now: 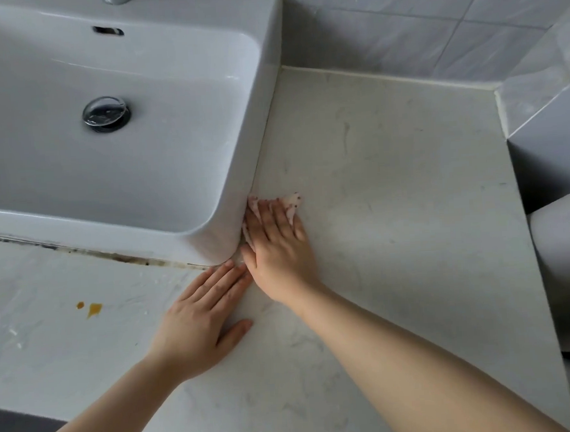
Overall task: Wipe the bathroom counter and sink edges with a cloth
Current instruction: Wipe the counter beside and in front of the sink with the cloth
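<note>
A white rectangular sink [269, 83] sits on a pale marble counter [409, 191]. My right hand [279, 246] lies flat with straight fingers on a small white cloth with reddish dots [292, 200], pressing it to the counter against the sink's right front corner. Most of the cloth is hidden under the hand. My left hand [203, 324] rests flat on the counter just in front of that corner, fingertips next to the right hand, holding nothing.
Dark grime [119, 257] lines the seam along the sink's front edge. Two orange stains [92, 308] mark the counter at the left. A chrome drain plug [105, 113] sits in the basin. Grey tiled walls [432, 23] bound the back and right; a white rounded object [568, 282] stands right.
</note>
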